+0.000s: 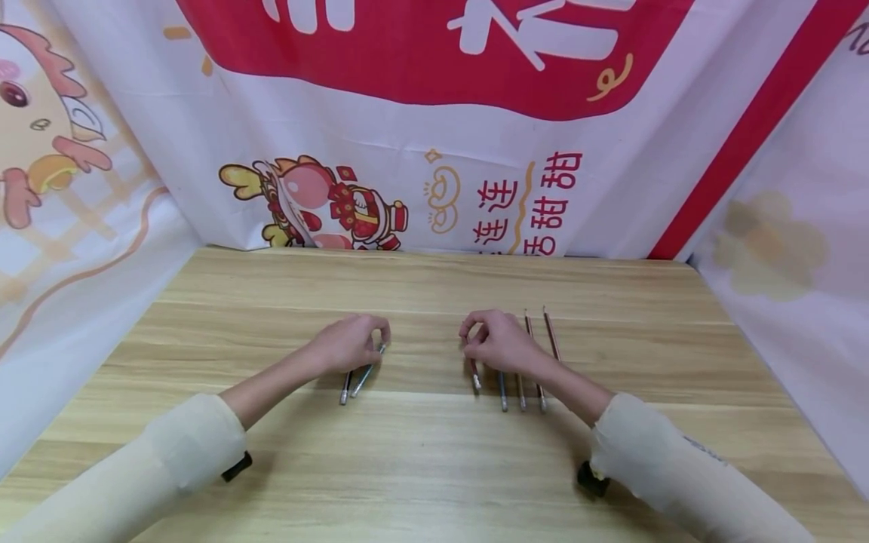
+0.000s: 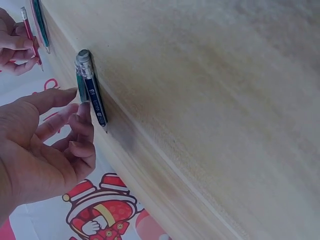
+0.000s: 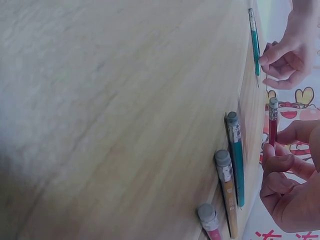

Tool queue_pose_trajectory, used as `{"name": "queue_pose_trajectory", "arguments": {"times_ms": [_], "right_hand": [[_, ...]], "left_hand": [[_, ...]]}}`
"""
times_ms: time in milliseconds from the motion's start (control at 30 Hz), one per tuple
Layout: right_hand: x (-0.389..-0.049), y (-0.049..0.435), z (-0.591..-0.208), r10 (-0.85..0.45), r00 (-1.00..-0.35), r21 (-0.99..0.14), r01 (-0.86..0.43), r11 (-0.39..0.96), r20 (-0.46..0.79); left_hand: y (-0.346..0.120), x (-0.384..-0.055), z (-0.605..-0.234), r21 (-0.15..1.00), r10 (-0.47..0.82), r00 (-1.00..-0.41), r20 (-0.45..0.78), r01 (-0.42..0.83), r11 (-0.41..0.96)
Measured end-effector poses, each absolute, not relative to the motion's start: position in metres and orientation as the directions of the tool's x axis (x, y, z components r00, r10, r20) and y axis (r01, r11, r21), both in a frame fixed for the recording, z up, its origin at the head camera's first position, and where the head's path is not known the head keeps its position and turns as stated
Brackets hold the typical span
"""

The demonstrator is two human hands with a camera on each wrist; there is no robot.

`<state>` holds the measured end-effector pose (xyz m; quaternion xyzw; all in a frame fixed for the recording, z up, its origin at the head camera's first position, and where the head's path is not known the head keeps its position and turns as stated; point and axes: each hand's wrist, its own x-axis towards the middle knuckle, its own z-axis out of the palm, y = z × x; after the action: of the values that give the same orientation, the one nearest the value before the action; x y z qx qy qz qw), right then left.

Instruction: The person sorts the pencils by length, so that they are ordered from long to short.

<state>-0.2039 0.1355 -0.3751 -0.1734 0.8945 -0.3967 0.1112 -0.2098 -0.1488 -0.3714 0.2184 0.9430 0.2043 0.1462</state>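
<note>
A teal pencil (image 1: 365,378) and a dark blue pencil (image 2: 94,95) lie close together on the left of the table, their eraser ends toward me. My left hand (image 1: 348,344) is over them. Its thumb touches the teal pencil, with thumb and index finger standing apart. My right hand (image 1: 502,343) pinches a red pencil (image 3: 273,125) between thumb and fingers, below its eraser end. Beside and partly under this hand are another teal pencil (image 3: 237,165), a yellow-brown pencil (image 3: 228,195) and a pink one (image 3: 212,232). The hand and forearm hide parts of them.
The wooden table (image 1: 421,460) carries the pencils in two groups. A printed white and red cloth (image 1: 407,136) hangs at its back edge, and cloth also lines both sides. Another reddish pencil (image 1: 551,332) lies beyond the right forearm.
</note>
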Motion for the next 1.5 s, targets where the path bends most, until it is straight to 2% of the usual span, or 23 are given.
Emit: {"name": "queue_pose_trajectory", "arguments": {"times_ms": [467, 900, 1200, 1500], "right_hand": [[-0.207, 0.148, -0.373, -0.386, -0.921, -0.730, -0.228, 0.644, -0.053], [-0.205, 0.158, -0.377, -0.384, -0.921, -0.723, -0.222, 0.654, -0.065], [-0.204, 0.157, -0.379, -0.389, -0.918, -0.721, -0.214, 0.659, -0.083], [-0.203, 0.157, -0.384, -0.400, -0.913, -0.702, -0.233, 0.672, -0.080]], "left_hand": [[-0.146, -0.209, -0.373, 0.451, 0.508, -0.836, -0.207, 0.379, 0.808], [-0.142, -0.207, -0.373, 0.464, 0.459, -0.864, -0.208, 0.326, 0.824], [-0.135, -0.205, -0.371, 0.426, 0.413, -0.891, -0.190, 0.304, 0.852], [-0.133, -0.209, -0.373, 0.637, 0.442, -0.881, -0.168, 0.246, 0.731]]}}
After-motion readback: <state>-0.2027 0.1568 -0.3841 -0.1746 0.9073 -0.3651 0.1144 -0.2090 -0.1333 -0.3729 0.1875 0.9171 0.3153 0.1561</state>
